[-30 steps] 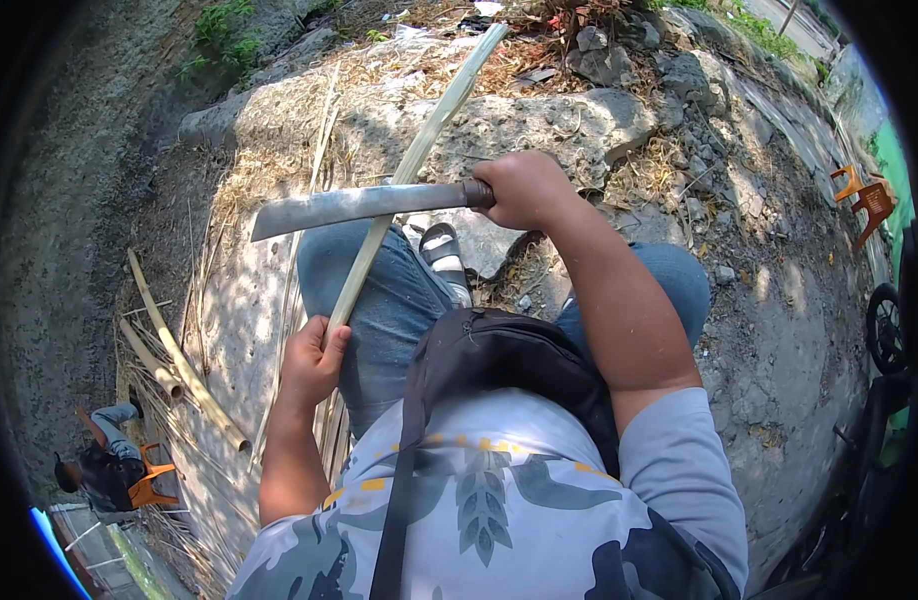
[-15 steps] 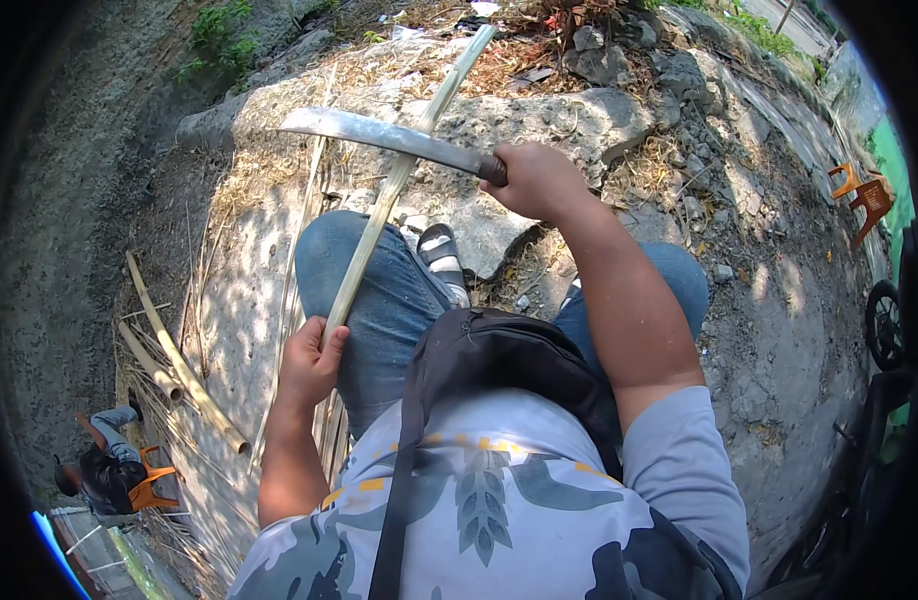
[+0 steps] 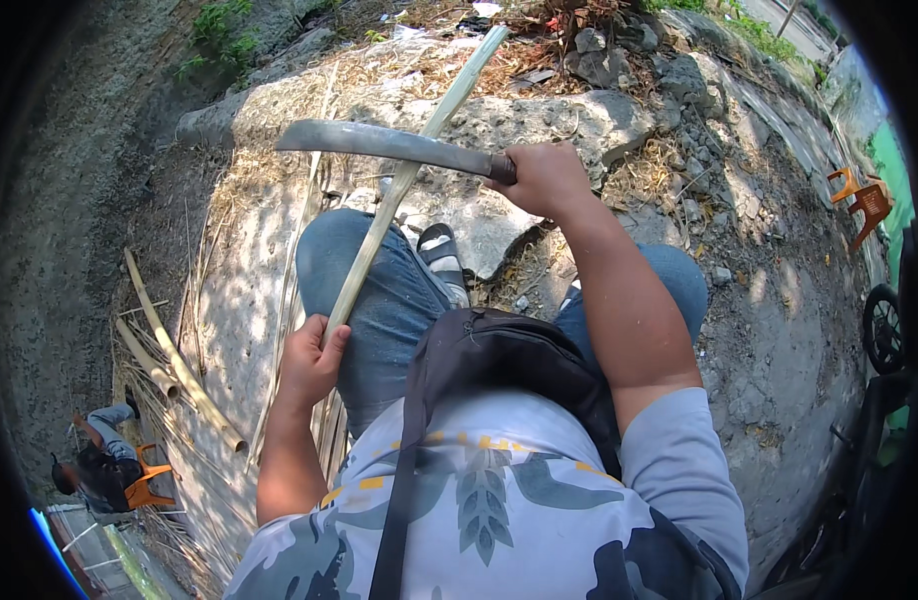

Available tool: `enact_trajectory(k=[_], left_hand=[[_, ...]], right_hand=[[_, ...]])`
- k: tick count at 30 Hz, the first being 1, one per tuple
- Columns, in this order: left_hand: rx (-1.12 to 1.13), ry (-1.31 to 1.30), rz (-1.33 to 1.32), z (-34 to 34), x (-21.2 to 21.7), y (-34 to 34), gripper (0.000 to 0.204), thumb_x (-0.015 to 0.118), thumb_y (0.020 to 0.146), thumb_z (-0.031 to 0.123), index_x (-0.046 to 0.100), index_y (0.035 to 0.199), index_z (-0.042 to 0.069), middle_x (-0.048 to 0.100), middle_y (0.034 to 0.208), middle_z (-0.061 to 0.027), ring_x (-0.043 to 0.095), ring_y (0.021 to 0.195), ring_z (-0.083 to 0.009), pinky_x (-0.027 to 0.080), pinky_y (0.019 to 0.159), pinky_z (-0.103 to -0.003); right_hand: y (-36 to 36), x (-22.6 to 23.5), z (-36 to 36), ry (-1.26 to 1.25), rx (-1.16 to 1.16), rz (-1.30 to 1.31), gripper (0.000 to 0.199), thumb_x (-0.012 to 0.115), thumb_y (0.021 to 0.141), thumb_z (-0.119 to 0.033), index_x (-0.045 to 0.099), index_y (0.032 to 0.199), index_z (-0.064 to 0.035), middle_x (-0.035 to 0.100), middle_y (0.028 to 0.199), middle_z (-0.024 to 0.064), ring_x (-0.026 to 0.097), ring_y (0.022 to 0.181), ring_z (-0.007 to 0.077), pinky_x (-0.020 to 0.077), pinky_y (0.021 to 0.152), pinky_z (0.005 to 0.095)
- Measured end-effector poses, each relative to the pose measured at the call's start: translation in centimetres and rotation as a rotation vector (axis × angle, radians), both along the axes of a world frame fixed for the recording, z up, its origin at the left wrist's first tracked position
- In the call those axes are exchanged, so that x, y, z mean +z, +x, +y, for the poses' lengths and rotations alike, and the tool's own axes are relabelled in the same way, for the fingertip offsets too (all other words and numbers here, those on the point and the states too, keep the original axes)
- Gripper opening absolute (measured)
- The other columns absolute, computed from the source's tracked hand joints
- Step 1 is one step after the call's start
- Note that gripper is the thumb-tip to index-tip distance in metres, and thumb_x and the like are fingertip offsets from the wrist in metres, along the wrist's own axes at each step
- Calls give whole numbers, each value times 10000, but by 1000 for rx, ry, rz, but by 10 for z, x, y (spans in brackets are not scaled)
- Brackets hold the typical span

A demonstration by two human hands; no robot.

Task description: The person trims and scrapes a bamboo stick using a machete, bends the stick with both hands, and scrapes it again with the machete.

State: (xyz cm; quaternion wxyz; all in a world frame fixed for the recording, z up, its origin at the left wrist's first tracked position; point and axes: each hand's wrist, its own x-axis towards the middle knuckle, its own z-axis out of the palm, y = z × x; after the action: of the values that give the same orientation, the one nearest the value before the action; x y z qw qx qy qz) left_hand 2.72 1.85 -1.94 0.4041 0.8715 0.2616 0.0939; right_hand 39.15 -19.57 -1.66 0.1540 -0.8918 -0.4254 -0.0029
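My left hand [image 3: 313,362] is closed around the near end of a long, pale bamboo strip [image 3: 371,247], beside my left knee. The strip slants up and away to the right, passing over the knee. In my right hand [image 3: 547,180] is the dark handle of a machete [image 3: 399,146], its long, slightly curved blade pointing left. The blade lies across the strip, in front of it, toward the strip's far part. Whether the edge touches or bites into the strip I cannot tell.
To my left lie bamboo poles [image 3: 184,360] and many thin strips [image 3: 194,500] on the ground. Another person [image 3: 104,465] sits on an orange chair there. Ahead are a broken concrete slab [image 3: 499,130] and rubble. At the far right stand orange chairs [image 3: 864,205] and a wheel [image 3: 884,328].
The machete blade has turned slightly, now looking darker, and has shifted a little nearer along the strip. My left hand keeps its place on the strip.
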Motion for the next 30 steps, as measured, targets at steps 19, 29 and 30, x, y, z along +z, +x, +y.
enact_trajectory(k=[19, 29, 30], left_hand=[[11, -70, 62, 3, 6, 0, 316, 684, 1042, 309, 628, 889, 39, 517, 655, 61, 436, 604, -44, 359, 526, -265], [45, -85, 33, -2, 5, 1, 321, 692, 1036, 311, 630, 884, 36, 505, 640, 66, 422, 591, -41, 350, 518, -262], [44, -113, 51, -1, 5, 1, 323, 693, 1036, 314, 629, 883, 37, 505, 642, 65, 423, 593, -41, 352, 519, -264]], right_hand=[[-21, 5, 14, 35, 263, -94, 279, 793, 803, -396, 702, 867, -140, 724, 775, 106, 727, 795, 360, 570, 756, 484], [2, 9, -3, 22, -127, 143, 528, 712, 881, -633, 717, 899, -106, 741, 874, 164, 728, 888, 376, 567, 798, 501], [2, 11, -5, 10, -149, 142, 506, 719, 882, -613, 723, 916, -109, 742, 885, 162, 728, 898, 375, 568, 798, 500]])
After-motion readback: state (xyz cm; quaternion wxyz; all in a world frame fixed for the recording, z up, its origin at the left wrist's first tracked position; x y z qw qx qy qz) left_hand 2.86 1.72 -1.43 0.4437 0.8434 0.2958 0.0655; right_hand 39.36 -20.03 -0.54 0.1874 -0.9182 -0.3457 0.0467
